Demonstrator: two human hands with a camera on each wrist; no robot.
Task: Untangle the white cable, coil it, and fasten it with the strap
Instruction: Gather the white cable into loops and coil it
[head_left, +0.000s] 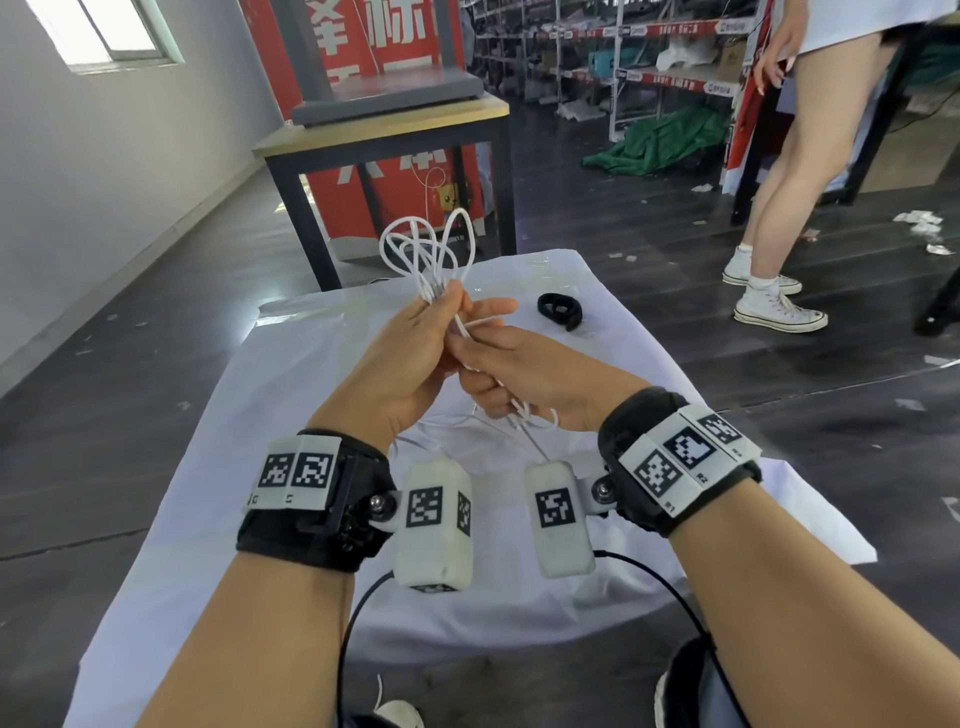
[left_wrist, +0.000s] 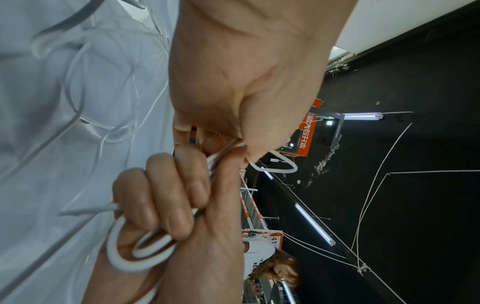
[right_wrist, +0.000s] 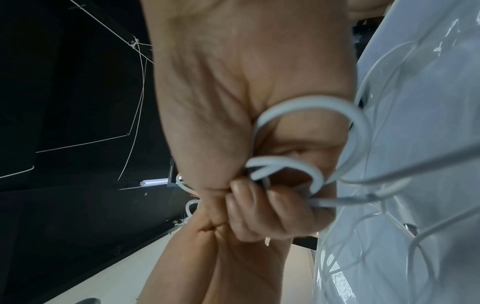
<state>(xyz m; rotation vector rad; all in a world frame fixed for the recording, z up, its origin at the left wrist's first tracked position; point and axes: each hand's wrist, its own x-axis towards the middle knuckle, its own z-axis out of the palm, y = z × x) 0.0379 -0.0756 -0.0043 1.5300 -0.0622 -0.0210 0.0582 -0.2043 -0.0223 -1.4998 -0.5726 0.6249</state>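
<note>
The white cable (head_left: 427, 244) is gathered into several loops that stand up above my left hand (head_left: 451, 304), which pinches the bundle between thumb and fingers. Just below, my right hand (head_left: 470, 358) grips the same bundle in curled fingers, and loose cable (head_left: 530, 421) hangs from it onto the white-covered table (head_left: 649, 374). The black strap (head_left: 560, 310) lies on the cloth to the right of my hands, untouched. In the left wrist view my left thumb clamps the strands (left_wrist: 233, 147) while right-hand fingers (left_wrist: 168, 197) curl round loops (left_wrist: 140, 254). Loops (right_wrist: 311, 107) arc beside my right palm.
Beyond the table stands a dark-framed wooden table (head_left: 384, 130) carrying a grey slab, with a red banner behind it. A person (head_left: 779, 197) stands on the dark floor at right, near shelving and a green cloth (head_left: 670, 140). A black wire (head_left: 675, 597) runs under my right forearm.
</note>
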